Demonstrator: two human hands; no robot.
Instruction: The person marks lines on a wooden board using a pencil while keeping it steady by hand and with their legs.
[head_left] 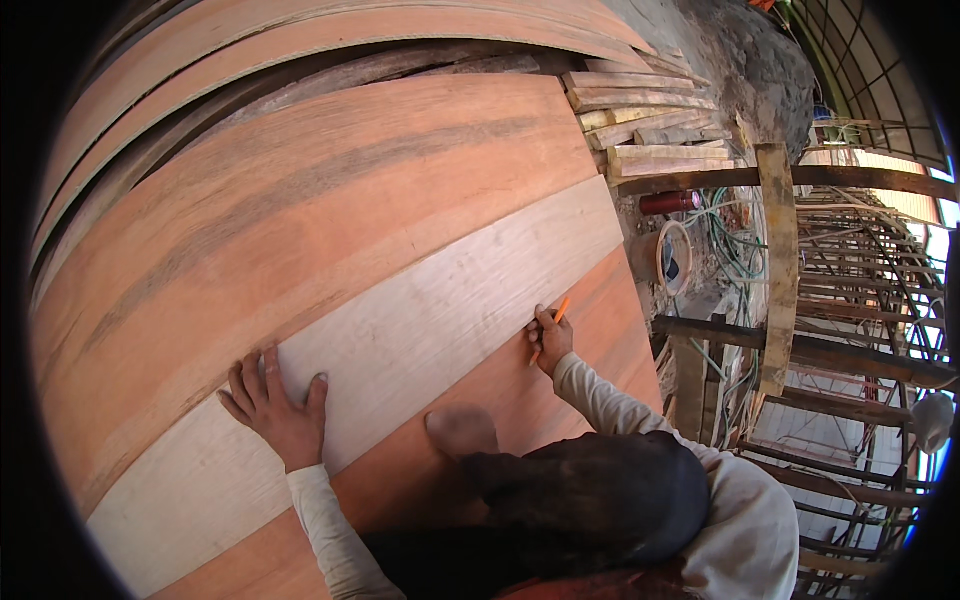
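My left hand [277,405] lies with fingers spread on the pale plywood strip [400,330], its fingertips at the strip's far edge. The strip runs slantwise across a larger reddish plywood sheet [330,190]. At the strip's near edge, further right, my right hand [551,338] is closed round an orange pencil [563,310]. One end of the pencil sticks up above the fingers; the other end points down toward the reddish sheet. Whether the pencil's tip touches the wood is too small to tell.
More plywood sheets [400,30] are stacked beyond. Short timber offcuts [650,110] lie piled at the far right, near a bucket [673,255], a dark red cylinder [668,203] and a green hose [735,250]. A timber framework [780,270] stands along the right.
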